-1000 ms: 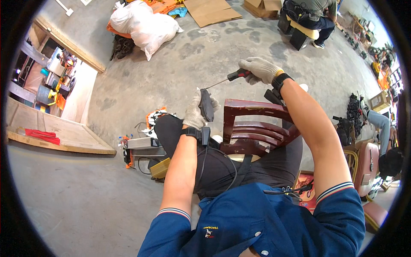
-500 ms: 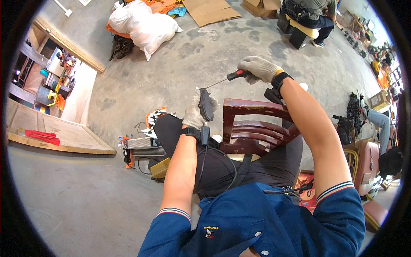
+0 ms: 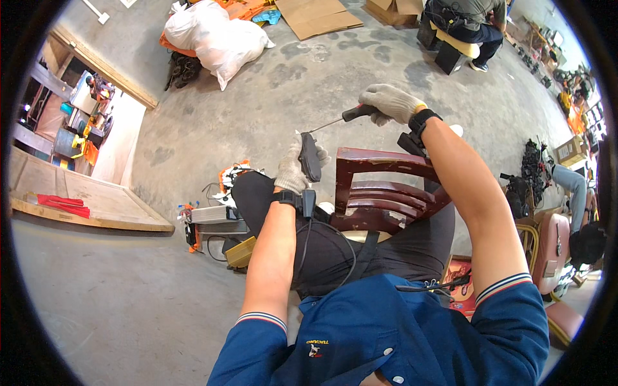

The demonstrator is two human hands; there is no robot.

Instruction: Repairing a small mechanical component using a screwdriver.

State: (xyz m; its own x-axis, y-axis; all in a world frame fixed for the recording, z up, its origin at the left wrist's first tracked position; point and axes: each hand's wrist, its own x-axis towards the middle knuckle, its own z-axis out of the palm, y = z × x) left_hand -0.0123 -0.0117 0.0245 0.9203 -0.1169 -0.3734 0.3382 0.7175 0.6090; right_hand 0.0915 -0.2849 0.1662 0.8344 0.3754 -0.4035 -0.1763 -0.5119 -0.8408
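Note:
My left hand (image 3: 291, 170), in a pale knit glove, grips a dark, elongated casing (image 3: 310, 158) held upright over my left knee; its exact kind is unclear. My right hand (image 3: 393, 103), gloved alike, is closed round the black-and-red handle of a screwdriver (image 3: 355, 114). The thin shaft slants down to the left, and its tip meets the upper end of the casing. Whatever the tip engages is too small to make out. Glove and casing partly hide my left fingers.
A worn dark-red wooden chair back (image 3: 386, 166) stands between my legs, below my right hand. Left of my knee are a finned metal unit (image 3: 221, 220) and a gold-coloured box (image 3: 241, 253). White sacks (image 3: 215, 38) and flat cardboard (image 3: 318, 16) lie ahead; another person (image 3: 476, 29) sits far right.
The screwdriver handle has turned a little about its axis, so less of its red shows. The casing and both arms stay nearly where they were.

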